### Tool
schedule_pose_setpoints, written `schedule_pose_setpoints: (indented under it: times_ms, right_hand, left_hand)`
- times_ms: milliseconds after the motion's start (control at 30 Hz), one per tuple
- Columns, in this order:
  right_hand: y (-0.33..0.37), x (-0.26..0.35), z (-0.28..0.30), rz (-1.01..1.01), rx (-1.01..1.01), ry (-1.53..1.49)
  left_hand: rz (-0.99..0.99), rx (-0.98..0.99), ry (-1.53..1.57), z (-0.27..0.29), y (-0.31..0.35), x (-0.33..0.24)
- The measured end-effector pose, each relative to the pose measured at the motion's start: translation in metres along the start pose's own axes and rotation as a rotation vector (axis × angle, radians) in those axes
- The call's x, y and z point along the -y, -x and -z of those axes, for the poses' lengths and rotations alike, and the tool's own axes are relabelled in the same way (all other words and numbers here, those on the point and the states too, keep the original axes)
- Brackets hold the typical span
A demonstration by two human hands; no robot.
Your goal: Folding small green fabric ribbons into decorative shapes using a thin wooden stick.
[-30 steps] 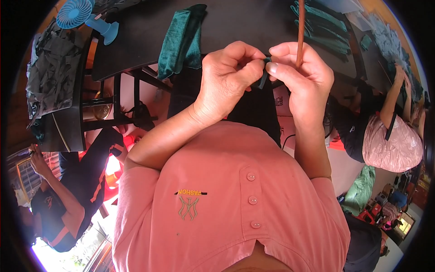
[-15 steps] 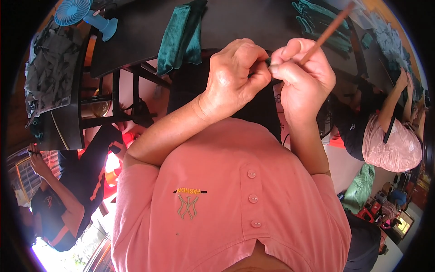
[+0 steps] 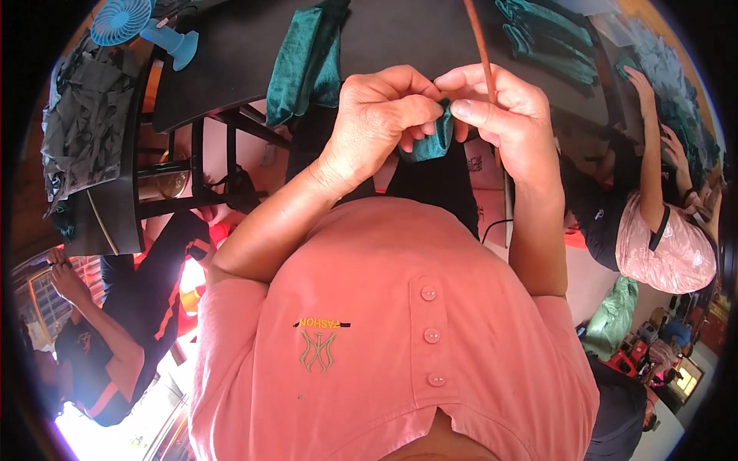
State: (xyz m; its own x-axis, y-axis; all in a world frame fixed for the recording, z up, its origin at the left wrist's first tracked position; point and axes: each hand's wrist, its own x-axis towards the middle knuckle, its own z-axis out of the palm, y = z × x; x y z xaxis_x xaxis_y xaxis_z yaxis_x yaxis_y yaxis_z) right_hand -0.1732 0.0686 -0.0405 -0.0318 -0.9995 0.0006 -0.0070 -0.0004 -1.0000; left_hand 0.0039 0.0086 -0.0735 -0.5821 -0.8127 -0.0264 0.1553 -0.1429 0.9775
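Note:
Between my two hands hangs a small piece of teal velvet fabric (image 3: 433, 144), folded over at its upper edge. My left hand (image 3: 384, 111) pinches that edge between thumb and fingers. From the other side, my right hand (image 3: 507, 111) grips the same edge with thumb and forefinger. A thin brown stick (image 3: 480, 42) passes through the right hand's fingers, its upper end pointing away over the table. The fingertips hide part of the fabric.
On the dark table (image 3: 415, 38) lie folded teal velvet pieces (image 3: 304, 65) and another teal stack (image 3: 550, 38) at the right. A blue fan (image 3: 173, 46) stands far left, near piled dark cloth (image 3: 84, 123). Other people work at left (image 3: 100, 338) and right (image 3: 653, 223).
The teal fabric now shows below my fingers, where it was mostly hidden. My right hand has turned, swinging the stick from a rightward slant to nearly upright.

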Motion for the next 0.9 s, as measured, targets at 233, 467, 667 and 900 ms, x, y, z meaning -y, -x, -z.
schedule_pose_setpoints:
  times_ms: [233, 467, 667, 900]
  right_hand:
    - [0.000, -0.010, 0.006, -0.066, 0.080, -0.052]
    - [0.004, -0.023, -0.003, 0.072, 0.003, -0.039]
    - [0.004, -0.025, -0.003, -0.108, 0.111, -0.185]
    - [0.010, -0.024, -0.008, -0.046, 0.057, -0.153]
  left_hand:
    - [0.047, 0.016, 0.094, 0.000, 0.001, -0.002]
    - [0.067, 0.049, 0.097, 0.003, 0.004, -0.004]
    - [0.027, 0.044, 0.019, 0.005, 0.007, -0.008]
    - [-0.029, 0.012, -0.087, 0.004, 0.012, -0.011]
